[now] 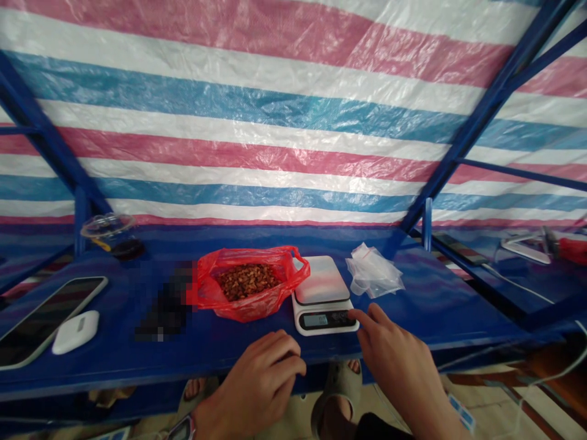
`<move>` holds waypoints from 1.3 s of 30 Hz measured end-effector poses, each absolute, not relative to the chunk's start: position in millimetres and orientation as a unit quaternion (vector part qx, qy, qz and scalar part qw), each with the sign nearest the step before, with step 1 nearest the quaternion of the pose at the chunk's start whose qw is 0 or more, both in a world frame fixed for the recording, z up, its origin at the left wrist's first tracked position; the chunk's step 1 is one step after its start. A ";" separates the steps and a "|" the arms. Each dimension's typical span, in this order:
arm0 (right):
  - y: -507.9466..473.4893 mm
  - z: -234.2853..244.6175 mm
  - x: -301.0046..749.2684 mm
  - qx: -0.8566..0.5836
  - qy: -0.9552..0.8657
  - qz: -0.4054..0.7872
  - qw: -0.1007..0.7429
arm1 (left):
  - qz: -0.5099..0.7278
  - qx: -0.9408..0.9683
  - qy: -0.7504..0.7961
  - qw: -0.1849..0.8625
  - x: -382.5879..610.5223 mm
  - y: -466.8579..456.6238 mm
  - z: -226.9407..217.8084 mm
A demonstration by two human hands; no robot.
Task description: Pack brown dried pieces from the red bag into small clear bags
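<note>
Left-hand fingers (280, 347) curl loosely, empty; the right-hand index finger (360, 316) extends. A bare strip of glossy blue surface (206, 342) separates its front edge from one red plastic bag (243, 310), overlapping one white rectangular scale (322, 281) touched by that finger.

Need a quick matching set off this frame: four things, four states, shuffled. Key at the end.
Things
1. red plastic bag
2. scale
3. clear plastic bags
4. right hand

States
A. colourless, loosely heaped on the blue table
B. index finger stretched out to a front panel with a display
C. mouth open, brown pieces showing inside
D. white body, display reading 0.0

Pairs: 1-C, 2-D, 3-A, 4-B
</note>
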State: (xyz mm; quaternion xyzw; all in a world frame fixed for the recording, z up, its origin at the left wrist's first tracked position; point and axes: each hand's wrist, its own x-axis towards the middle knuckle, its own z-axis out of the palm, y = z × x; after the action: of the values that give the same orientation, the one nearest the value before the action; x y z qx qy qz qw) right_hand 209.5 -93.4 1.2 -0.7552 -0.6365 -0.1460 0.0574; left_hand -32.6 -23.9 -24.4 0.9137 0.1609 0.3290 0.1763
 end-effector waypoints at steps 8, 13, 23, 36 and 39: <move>-81.8 -2.5 205.7 -0.792 -0.573 -0.098 0.184 | 0.383 0.897 0.191 0.108 -22.9 -31.7 -22.4; -75.6 -1.7 207.7 -0.789 -0.570 -0.094 0.210 | 0.394 0.896 0.179 0.099 -20.4 -33.6 -28.6; -71.2 -8.2 213.9 -0.770 -0.550 -0.122 0.300 | 0.476 0.855 0.199 0.046 -2.0 -36.0 -42.7; 26.1 43.6 346.0 -0.760 -0.643 -0.097 -0.001 | 0.487 0.847 0.205 0.057 -10.4 -33.5 -28.8; 28.6 39.6 348.7 -0.756 -0.647 -0.104 -0.005 | 0.500 0.835 0.212 0.085 -11.9 -33.6 -24.2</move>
State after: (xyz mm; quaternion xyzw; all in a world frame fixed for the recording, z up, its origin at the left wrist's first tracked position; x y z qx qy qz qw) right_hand 348.7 28.6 39.6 -0.7556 -0.6466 -0.1044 -0.0052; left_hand -11.9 -33.6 -24.2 0.8354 0.2121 0.4999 0.0848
